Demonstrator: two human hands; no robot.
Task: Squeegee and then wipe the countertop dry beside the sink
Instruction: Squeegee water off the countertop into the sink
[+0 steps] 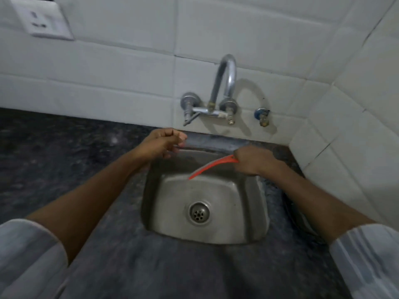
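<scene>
A small steel sink (pixel 254 225) is set into a dark speckled countertop (pixel 64 156). My right hand (pixel 252 160) is closed on the handle of an orange squeegee (pixel 210 168). Its curved blade reaches left and down over the sink's back part. My left hand (pixel 164 142) hovers at the sink's back left corner with its fingers curled into a loose fist; nothing shows in it. No cloth is in view.
A chrome wall tap (pixel 224 83) with two valves arches over the sink's back edge, with a small blue valve (pixel 262 115) to its right. White tiled walls close the back and right. A wall socket (pixel 41 18) sits upper left.
</scene>
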